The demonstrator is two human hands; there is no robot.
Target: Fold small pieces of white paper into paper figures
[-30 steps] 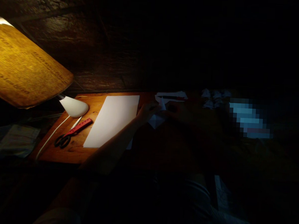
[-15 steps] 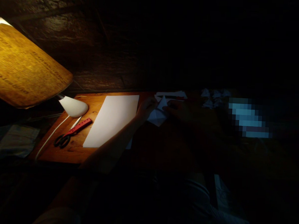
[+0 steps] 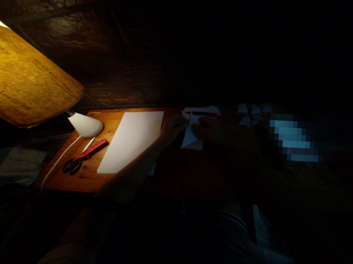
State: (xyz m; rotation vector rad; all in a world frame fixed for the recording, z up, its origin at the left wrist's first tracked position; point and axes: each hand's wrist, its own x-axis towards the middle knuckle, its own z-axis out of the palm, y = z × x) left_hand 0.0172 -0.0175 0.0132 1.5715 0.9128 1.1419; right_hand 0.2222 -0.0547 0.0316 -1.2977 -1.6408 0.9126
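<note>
Head view: left hand (image 3: 173, 127) pinches the top-left edge of a folded paper piece (image 3: 190, 140) near the counter's (image 3: 88, 180) far edge. Right hand (image 3: 213, 130) touches its right side, grip lost in shadow. Blank white sheet (image 3: 131, 141) lies just left of it, with scissors (image 3: 85, 154) and lamp (image 3: 86, 125) toward the left edge.

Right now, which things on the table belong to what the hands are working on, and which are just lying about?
In use: folded paper, with the left hand and right hand on it.
Lying about: flat white sheet, scissors, lamp, paper pieces behind the hands.
</note>
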